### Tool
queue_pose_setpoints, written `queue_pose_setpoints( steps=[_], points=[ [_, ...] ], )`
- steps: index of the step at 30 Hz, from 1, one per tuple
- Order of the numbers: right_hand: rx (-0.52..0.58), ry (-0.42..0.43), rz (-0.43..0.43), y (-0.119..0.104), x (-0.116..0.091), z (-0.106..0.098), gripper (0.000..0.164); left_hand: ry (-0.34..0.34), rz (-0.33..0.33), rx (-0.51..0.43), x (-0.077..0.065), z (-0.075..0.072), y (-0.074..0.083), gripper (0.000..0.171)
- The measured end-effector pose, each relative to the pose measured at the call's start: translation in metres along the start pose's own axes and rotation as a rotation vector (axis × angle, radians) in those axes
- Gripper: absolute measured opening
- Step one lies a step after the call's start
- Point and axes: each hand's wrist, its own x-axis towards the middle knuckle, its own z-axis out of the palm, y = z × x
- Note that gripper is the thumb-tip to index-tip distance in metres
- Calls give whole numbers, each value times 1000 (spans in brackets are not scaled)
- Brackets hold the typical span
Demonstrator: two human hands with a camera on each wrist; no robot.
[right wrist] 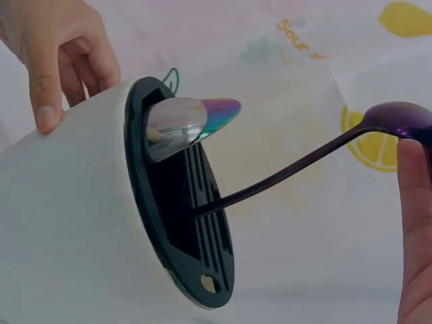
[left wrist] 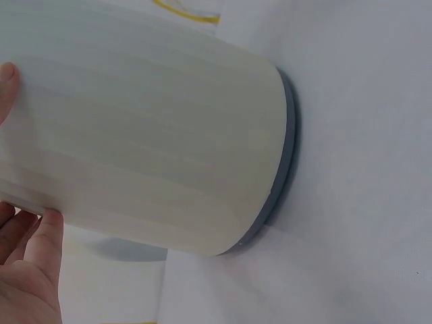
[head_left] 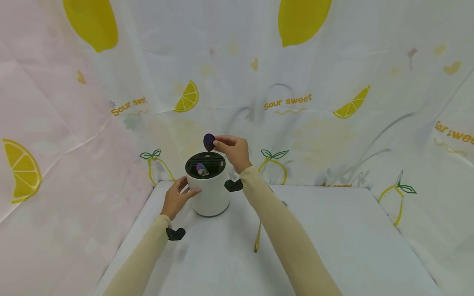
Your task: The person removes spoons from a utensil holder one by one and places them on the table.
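Observation:
A white cylindrical utensil holder (head_left: pixel 210 197) with a black slotted top (head_left: pixel 194 159) stands upright on the table. My left hand (head_left: pixel 177 198) grips its near left side, thumb in front and fingers round the side. Over the top, my right hand (head_left: pixel 235 152) pinches a dark purple spoon (head_left: pixel 209 142) by its bowl. In the right wrist view the purple spoon's handle (right wrist: pixel 280 177) slants down, its end in the top's opening. A silver spoon (right wrist: pixel 172 125) and a rainbow-tinted spoon (right wrist: pixel 226 111) stand bowl-up in the opening; their handles are hidden inside.
A gold-coloured utensil handle (head_left: pixel 257 238) lies on the white table (head_left: pixel 344 234), right of the holder and partly covered by my right sleeve (head_left: pixel 285 230). A small grey piece (head_left: pixel 284 203) shows beyond the sleeve. Lemon-printed cloth (head_left: pixel 237 82) hangs behind and at both sides.

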Motion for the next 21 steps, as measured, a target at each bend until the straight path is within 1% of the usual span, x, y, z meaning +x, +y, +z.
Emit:
queue_pose_setpoints(
  steps=[2, 5, 7, 10, 15, 21],
  points=[
    [16, 14, -10, -2, 2, -1, 24, 1, -1, 4, 0, 0, 0, 93],
    [56, 38, -27, 0, 8, -4, 24, -3, -5, 5, 0, 0, 0, 93],
    [83, 53, -46, 3, 11, -7, 24, -4, -12, 3, -1, 1, 0, 94],
    [126, 67, -82, -1, 14, -10, 24, -5, -12, 0, -2, 1, 0, 95],
    [203, 85, -130, -17, 18, -15, 23, -2, -2, -3, -3, 0, 1, 95],
    [306, 117, -120, -39, 25, -24, 20, 1, -18, 1, -1, -1, 1, 96]
  ],
)
